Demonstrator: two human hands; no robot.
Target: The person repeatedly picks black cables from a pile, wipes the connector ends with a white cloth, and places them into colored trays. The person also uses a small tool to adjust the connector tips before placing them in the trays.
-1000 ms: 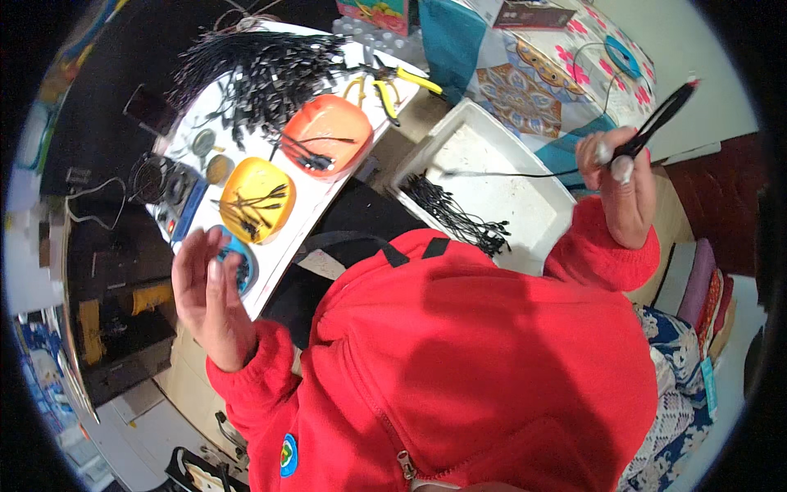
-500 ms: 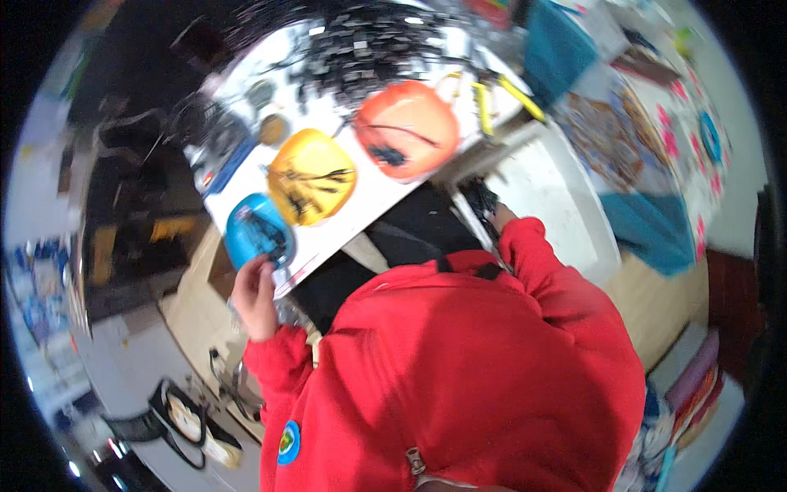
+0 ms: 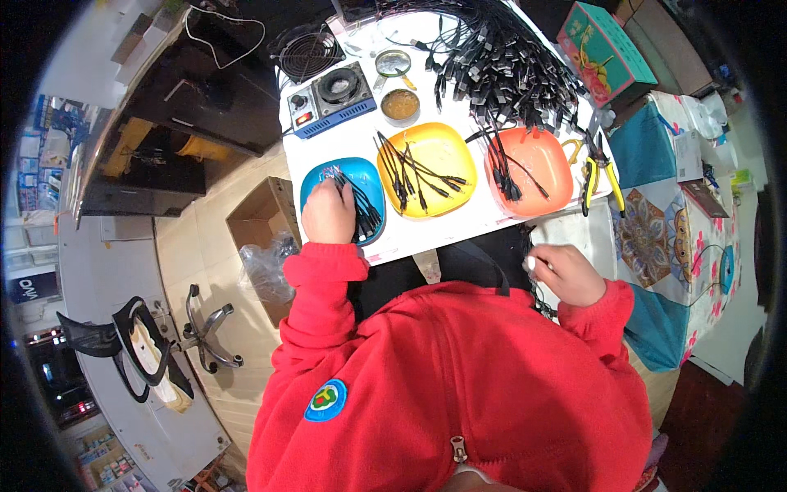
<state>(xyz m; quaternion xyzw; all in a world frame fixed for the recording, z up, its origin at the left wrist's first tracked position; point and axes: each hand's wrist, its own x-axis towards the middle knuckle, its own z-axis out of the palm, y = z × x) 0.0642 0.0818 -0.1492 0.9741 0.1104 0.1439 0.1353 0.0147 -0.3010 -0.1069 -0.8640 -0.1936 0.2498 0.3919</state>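
My left hand reaches into the blue dish at the table's near left, fingers curled down on black cables with small plugs. Part of the grip is hidden under the hand. Low at the right, my right hand is closed, thumb and fingers together, beside a dark bundle by the lap; what it holds, if anything, is hidden. A yellow dish and an orange dish stand to the right of the blue one, both with short black cables in them.
A large heap of black cables covers the far right of the table. Yellow-handled pliers lie right of the orange dish. Farther back are a small heater, a round tin and a fan. A white bin stands at the right.
My left hand has moved from the blue dish's near rim into the dish, over the cables. My right hand has come up out of the white bin's edge toward me. The view has turned.
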